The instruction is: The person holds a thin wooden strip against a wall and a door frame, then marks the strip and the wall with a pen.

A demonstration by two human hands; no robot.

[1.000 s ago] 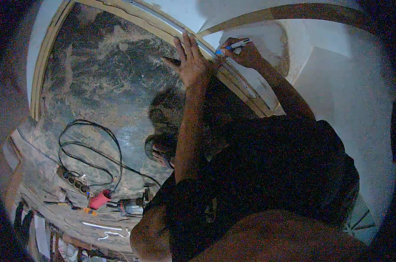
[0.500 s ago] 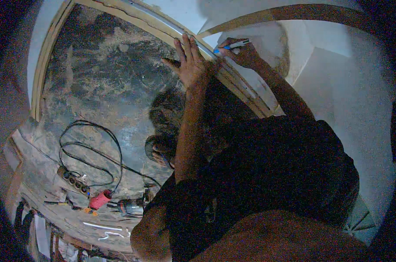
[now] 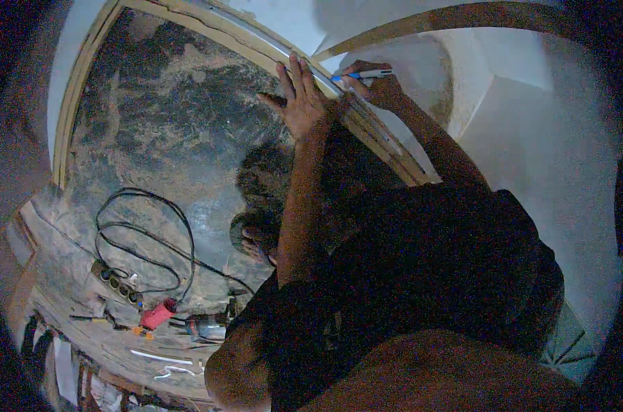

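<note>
My left hand lies with its fingers spread, the fingertips resting on a light wooden strip along the edge of the dark, stained board. Nothing is held in it. Just right of it, my right hand is closed around a white and blue marker pen. The pen's blue end points left, down at the strip. A pale, shiny narrow band runs along the strip near my left fingertips; whether it is a separate piece I cannot tell.
A black cable lies looped on the board at lower left. Beside it are a socket strip, a red cylindrical object and a power tool. A curved brown band arcs across the white surface at upper right.
My right hand and the pen have shifted slightly left along the strip. My left hand stays pressed in nearly the same place.
</note>
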